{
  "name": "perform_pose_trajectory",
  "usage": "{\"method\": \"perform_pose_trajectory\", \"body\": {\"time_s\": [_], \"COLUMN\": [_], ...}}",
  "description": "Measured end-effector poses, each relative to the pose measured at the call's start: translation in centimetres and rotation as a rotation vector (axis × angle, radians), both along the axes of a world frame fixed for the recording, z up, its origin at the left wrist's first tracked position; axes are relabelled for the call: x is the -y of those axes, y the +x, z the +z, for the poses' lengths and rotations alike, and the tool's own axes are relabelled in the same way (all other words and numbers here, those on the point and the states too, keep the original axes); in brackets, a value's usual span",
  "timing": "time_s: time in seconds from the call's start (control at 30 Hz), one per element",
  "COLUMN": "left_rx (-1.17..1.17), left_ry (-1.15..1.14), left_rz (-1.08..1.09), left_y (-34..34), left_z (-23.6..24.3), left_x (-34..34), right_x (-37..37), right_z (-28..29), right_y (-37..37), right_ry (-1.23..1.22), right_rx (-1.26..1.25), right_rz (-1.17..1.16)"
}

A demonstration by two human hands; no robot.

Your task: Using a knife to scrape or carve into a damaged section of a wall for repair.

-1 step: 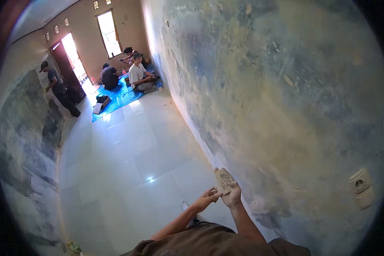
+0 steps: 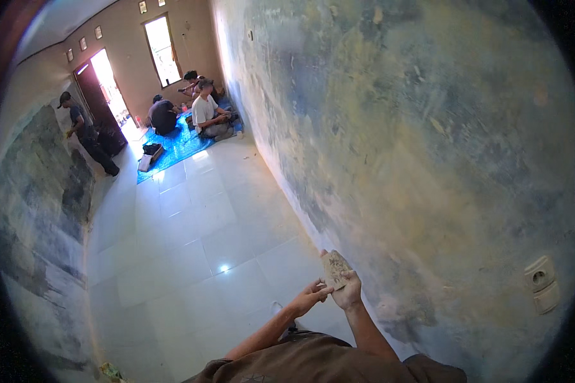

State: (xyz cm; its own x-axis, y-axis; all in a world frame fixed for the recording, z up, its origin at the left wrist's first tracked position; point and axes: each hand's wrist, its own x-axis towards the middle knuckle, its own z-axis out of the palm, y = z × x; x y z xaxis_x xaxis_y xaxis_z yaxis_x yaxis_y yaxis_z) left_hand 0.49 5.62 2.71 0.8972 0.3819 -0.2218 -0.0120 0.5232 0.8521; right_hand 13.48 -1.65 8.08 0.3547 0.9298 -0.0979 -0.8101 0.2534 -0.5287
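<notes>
In front of me at the lower middle, near the right wall's base, my right hand [image 2: 346, 290] grips a flat beige piece [image 2: 335, 267], speckled dark, perhaps sandpaper or a pad; I cannot tell which. My left hand [image 2: 312, 295] has its fingertips closed on the lower left edge of the same piece. Both forearms rise from the bottom edge, past my brown shirt. Beside the hands is the mottled, patchy painted wall [image 2: 428, 159], with a white socket plate [image 2: 540, 276] low on the right.
Three people [image 2: 204, 115] sit on a blue tarp [image 2: 188, 148] at the far end, with dark items [image 2: 152, 150]. A standing person [image 2: 88, 131] faces the left wall [image 2: 38, 191], near an open door [image 2: 94, 102]. Pale tiles [image 2: 191, 223] cover the floor between.
</notes>
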Motion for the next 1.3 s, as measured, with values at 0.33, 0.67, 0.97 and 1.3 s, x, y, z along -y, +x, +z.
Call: {"method": "perform_pose_trajectory", "body": {"time_s": [0.33,0.67,0.97,1.3], "left_rx": [-0.012,-0.053,-0.13,-0.167], "left_ry": [0.078,0.002,0.06,0.223], "left_rz": [0.081,0.238,0.311,0.293], "left_y": [-1.2,-4.9,-5.1,-1.6], "left_z": [-1.6,-3.4,-3.1,0.4], "left_x": [-19.7,-26.5,-40.1,-57.5], "right_x": [-21.1,-30.7,-44.0,-60.9], "right_z": [-1.5,-4.1,-5.0,-1.1], "right_y": [-0.4,-3.1,-2.8,0.7], "right_ry": [0.036,-0.126,-0.239,-0.03], "right_rx": [0.098,-0.054,-0.021,-0.136], "right_rz": [0.09,0.319,0.34,0.312]}}
